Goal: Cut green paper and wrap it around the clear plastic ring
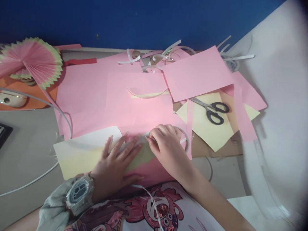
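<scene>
My left hand point(117, 160) lies flat with fingers spread, pressing on a pale yellow and white sheet of paper point(81, 157). Its fingertips touch a narrow whitish strip point(143, 138) that runs along the sheet's upper edge. At the other end of that strip, my right hand point(166, 138) is closed, thumb and forefinger pinching it. A curved pale band point(187, 139) loops out beyond the right knuckles; whether it belongs to the same strip I cannot tell. Large pink paper point(81, 96) spreads underneath.
Black-handled scissors point(214, 112) lie on yellow paper point(211, 138) at right, blades partly under a pink sheet point(197, 73). Several paper offcuts point(168, 57) pile up at the back. A folded paper fan point(45, 64) and a computer mouse point(12, 98) sit at left, near a white cable point(36, 181).
</scene>
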`<state>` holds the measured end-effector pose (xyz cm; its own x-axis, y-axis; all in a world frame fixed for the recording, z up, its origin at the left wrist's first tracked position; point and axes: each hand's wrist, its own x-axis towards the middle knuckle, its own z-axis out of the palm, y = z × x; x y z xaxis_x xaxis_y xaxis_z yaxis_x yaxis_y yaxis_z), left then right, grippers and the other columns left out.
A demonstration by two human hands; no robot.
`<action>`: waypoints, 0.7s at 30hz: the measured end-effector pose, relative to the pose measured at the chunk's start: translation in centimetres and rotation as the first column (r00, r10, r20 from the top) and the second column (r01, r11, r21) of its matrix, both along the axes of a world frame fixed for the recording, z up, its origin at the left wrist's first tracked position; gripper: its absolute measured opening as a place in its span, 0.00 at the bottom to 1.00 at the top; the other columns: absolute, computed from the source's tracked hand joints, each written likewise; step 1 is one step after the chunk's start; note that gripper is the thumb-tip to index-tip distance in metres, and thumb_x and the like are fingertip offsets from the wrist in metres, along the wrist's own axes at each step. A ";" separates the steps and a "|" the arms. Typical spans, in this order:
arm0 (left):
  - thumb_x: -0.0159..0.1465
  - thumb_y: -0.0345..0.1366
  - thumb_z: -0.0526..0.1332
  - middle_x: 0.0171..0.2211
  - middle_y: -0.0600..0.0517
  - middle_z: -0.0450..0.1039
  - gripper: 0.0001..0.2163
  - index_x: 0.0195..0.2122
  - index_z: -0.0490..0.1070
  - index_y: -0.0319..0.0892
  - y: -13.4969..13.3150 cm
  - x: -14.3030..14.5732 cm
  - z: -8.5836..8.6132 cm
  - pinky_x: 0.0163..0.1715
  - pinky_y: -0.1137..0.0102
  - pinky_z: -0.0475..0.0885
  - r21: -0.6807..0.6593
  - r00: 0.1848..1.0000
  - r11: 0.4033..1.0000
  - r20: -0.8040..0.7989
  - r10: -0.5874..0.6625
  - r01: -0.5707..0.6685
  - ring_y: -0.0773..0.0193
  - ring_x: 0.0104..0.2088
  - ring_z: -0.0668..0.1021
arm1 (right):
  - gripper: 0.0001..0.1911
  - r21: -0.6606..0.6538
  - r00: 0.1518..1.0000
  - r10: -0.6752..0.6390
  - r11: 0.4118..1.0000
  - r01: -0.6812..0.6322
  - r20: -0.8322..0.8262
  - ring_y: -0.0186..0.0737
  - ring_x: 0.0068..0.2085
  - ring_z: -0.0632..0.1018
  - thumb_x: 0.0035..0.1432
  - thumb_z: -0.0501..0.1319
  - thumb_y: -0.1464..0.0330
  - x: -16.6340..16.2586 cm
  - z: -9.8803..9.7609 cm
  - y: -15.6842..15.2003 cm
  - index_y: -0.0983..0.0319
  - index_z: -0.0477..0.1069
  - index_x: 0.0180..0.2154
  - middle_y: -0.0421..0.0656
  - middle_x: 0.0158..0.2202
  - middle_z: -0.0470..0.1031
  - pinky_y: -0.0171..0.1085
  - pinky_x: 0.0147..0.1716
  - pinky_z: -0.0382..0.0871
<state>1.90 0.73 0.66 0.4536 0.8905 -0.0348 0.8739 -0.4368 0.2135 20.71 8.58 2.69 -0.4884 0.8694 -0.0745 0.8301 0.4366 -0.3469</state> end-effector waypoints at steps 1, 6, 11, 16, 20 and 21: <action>0.57 0.62 0.51 0.61 0.54 0.59 0.36 0.62 0.54 0.48 0.0 0.0 0.0 0.63 0.50 0.33 -0.004 1.000 1.000 -0.003 -0.004 0.004 0.50 0.63 0.55 | 0.07 0.000 1.000 0.000 1.000 0.000 -0.001 0.38 0.35 0.64 0.60 0.54 0.70 0.0 0.0 0.0 0.60 0.61 0.28 0.40 0.32 0.67 0.40 0.37 0.52; 0.58 0.61 0.50 0.62 0.54 0.54 0.35 0.61 0.57 0.44 0.0 -0.3 0.2 0.63 0.51 0.32 0.005 0.999 0.999 -0.019 -0.035 0.035 0.51 0.64 0.52 | 0.07 0.012 1.000 0.004 1.000 -0.004 -0.005 0.38 0.35 0.64 0.60 0.54 0.70 0.1 -0.1 0.0 0.60 0.61 0.29 0.40 0.32 0.67 0.40 0.36 0.52; 0.59 0.60 0.49 0.63 0.53 0.52 0.35 0.59 0.60 0.41 0.5 -0.2 0.6 0.63 0.51 0.32 0.028 0.997 0.997 -0.050 -0.064 0.066 0.51 0.64 0.51 | 0.06 0.000 1.000 0.001 1.000 -0.001 0.006 0.39 0.36 0.64 0.59 0.54 0.70 0.1 0.0 0.0 0.61 0.61 0.29 0.40 0.32 0.67 0.40 0.37 0.52; 0.59 0.60 0.49 0.64 0.55 0.49 0.34 0.61 0.56 0.44 1.0 0.2 1.0 0.63 0.52 0.31 0.062 0.996 0.996 -0.068 -0.058 0.063 0.51 0.63 0.53 | 0.06 -0.002 1.000 -0.004 1.000 0.004 -0.004 0.39 0.37 0.64 0.59 0.55 0.71 0.1 -0.1 0.0 0.60 0.61 0.29 0.40 0.33 0.67 0.40 0.38 0.52; 0.58 0.59 0.52 0.64 0.55 0.50 0.33 0.60 0.58 0.46 0.1 -0.7 1.0 0.63 0.52 0.34 0.064 0.998 0.998 -0.070 -0.004 0.008 0.52 0.64 0.51 | 0.06 0.000 1.000 -0.008 1.000 0.008 -0.016 0.39 0.37 0.64 0.58 0.55 0.72 0.1 -0.3 0.0 0.60 0.61 0.29 0.40 0.32 0.67 0.40 0.38 0.52; 0.58 0.59 0.53 0.63 0.55 0.52 0.33 0.60 0.59 0.47 -0.3 -1.1 1.1 0.63 0.51 0.34 0.064 0.998 0.998 -0.067 0.015 -0.010 0.53 0.64 0.50 | 0.06 0.002 1.000 -0.009 1.000 0.009 -0.016 0.39 0.37 0.64 0.58 0.55 0.72 0.1 -0.4 0.0 0.60 0.61 0.29 0.40 0.32 0.67 0.40 0.38 0.52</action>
<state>0.77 0.38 1.74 0.4410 0.8975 -0.0080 0.8908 -0.4366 0.1257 20.85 8.58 2.30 -0.4814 0.8741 -0.0651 0.8285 0.4295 -0.3593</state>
